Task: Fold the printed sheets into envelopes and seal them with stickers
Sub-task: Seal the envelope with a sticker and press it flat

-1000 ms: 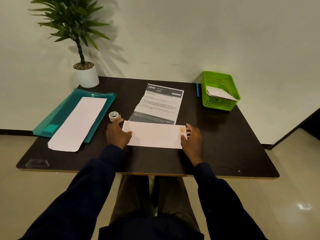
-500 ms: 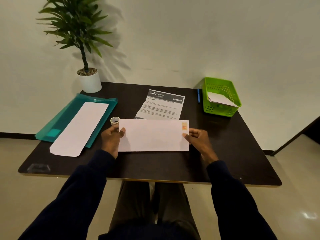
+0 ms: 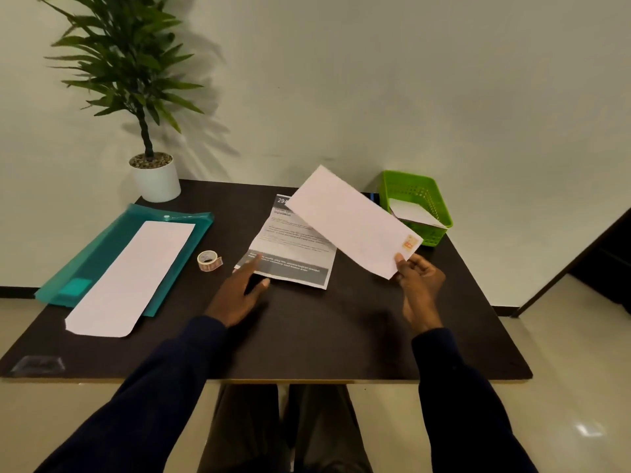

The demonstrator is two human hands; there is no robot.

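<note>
1. Under both my arms, the dark table (image 3: 341, 336) carries everything, its far edge against the wall.
2. A potted plant (image 3: 155, 179) stands at the far left corner.
3. A teal folder (image 3: 102, 254) lies on the left side, its long axis running from near left to far right.
4. On the folder rests a blank envelope (image 3: 133, 278) along the same axis. Its rounded end points toward me and overhangs the folder's near edge onto the table.
5. The printed sheet (image 3: 290, 254) lies flat at the middle, its long axis running away from me and leaning a little right. Its header is at the far end and its grey band is nearest me.
6. The held envelope (image 3: 348, 220) is up off the table, plain face toward me. Its long axis slants from far left down to near right, and its far end hides part of the sheet's header.
7. A green basket (image 3: 413, 191) sits at the far right corner with white folded paper (image 3: 413, 213) inside.
8. My right hand (image 3: 421, 281) pinches the held envelope's near-right corner, thumb on the face and fingers curled behind.
9. My left hand (image 3: 239, 291) is spread nearly straight over the sheet's near-left corner, gripping nothing. It is blurred, so I cannot tell whether it presses.
10. The sticker roll (image 3: 208, 260) stands between folder and sheet, just beyond my left hand.
11. An orange sticker (image 3: 410, 242) sits on the held envelope's lower end, just above my right thumb.
</note>
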